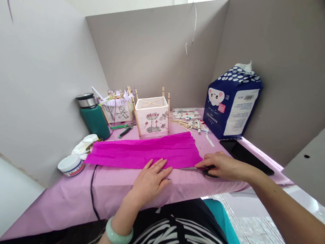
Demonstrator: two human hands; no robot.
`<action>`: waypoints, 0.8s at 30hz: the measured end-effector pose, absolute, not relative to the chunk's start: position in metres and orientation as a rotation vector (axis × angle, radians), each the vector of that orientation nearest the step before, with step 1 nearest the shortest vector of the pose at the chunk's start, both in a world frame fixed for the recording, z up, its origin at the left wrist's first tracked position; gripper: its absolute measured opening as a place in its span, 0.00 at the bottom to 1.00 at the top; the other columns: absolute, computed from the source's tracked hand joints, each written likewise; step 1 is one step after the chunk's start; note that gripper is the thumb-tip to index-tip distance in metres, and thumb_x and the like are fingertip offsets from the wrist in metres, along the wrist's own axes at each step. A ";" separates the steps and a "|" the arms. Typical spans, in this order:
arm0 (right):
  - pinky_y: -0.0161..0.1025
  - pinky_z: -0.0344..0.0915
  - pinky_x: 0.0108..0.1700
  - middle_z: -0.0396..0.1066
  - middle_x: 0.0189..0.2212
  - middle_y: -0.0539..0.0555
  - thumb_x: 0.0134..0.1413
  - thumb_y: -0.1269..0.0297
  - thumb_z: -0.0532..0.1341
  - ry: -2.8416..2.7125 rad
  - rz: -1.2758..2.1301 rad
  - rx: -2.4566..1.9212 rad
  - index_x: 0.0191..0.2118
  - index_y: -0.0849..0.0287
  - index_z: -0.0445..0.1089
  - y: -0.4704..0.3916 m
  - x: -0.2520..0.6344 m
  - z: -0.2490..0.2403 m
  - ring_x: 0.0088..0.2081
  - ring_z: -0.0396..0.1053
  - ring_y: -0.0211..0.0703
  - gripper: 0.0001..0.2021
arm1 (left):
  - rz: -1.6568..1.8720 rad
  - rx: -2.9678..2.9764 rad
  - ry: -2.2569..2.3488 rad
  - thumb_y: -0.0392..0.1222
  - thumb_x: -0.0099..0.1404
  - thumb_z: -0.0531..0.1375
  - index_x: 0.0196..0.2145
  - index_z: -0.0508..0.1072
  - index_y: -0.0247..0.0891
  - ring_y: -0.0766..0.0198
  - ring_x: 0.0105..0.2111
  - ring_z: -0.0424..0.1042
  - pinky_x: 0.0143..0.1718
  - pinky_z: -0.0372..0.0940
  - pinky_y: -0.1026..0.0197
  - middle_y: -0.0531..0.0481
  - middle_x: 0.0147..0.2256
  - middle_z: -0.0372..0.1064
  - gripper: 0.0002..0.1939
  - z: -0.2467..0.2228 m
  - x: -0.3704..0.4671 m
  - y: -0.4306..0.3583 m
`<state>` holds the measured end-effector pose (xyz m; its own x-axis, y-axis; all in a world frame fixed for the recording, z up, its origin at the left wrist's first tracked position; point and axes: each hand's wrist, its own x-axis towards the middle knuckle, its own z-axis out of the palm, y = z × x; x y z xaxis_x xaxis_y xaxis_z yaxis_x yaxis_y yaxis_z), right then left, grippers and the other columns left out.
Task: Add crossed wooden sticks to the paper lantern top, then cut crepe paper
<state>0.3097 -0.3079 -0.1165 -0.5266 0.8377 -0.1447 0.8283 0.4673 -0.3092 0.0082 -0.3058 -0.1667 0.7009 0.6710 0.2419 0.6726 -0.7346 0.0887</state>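
A long strip of magenta paper (145, 152) lies across the front of the table. My left hand (153, 178) rests on its lower edge, fingers spread, with a pale green bangle on the wrist. Black-handled scissors (211, 171) are gripped in my right hand (219, 165) at the paper's lower right corner. Their blades lie along the bottom edge of the paper, partly hidden under it. Behind the paper stands a white box lantern (152, 117) with wooden stick corners and a flower drawing.
A green bottle (94, 118), a white tub (71, 165), a second lantern (118, 110) and green-handled pliers (125, 131) are at left. Pens (187, 115), sticks (187, 124), a blue tissue pack (231, 102) and a black phone (246, 157) are at right. Partition walls (159, 50) enclose the table.
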 end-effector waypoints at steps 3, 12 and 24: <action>0.40 0.59 0.45 0.71 0.38 0.52 0.49 0.71 0.57 -2.679 0.534 -1.526 0.52 0.46 0.71 -0.308 0.309 -0.115 0.38 0.67 0.44 0.23 | -0.424 -2.889 -1.137 0.50 0.70 0.49 0.59 0.64 0.45 0.57 0.63 0.53 0.64 0.46 0.45 0.45 0.63 0.55 0.22 -0.167 0.008 -0.306; 0.43 0.57 0.48 0.72 0.39 0.52 0.50 0.70 0.57 -2.694 0.493 -1.493 0.54 0.44 0.69 -0.306 0.305 -0.116 0.41 0.67 0.46 0.24 | -0.427 -2.897 -1.139 0.50 0.70 0.49 0.59 0.64 0.45 0.56 0.63 0.53 0.63 0.47 0.45 0.44 0.62 0.55 0.22 -0.166 0.009 -0.307; 0.43 0.59 0.49 0.72 0.41 0.53 0.52 0.69 0.56 -2.703 0.523 -1.459 0.54 0.47 0.69 -0.303 0.307 -0.119 0.41 0.68 0.45 0.23 | -0.435 -2.900 -1.141 0.50 0.70 0.49 0.59 0.64 0.45 0.57 0.63 0.52 0.64 0.46 0.45 0.45 0.63 0.55 0.22 -0.166 0.008 -0.307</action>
<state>0.3074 -0.3027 -0.1194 -0.5611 0.8167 -0.1348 0.8080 0.5050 -0.3035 0.0080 -0.3067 -0.1664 0.6985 0.6693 0.2531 0.6678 -0.7368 0.1053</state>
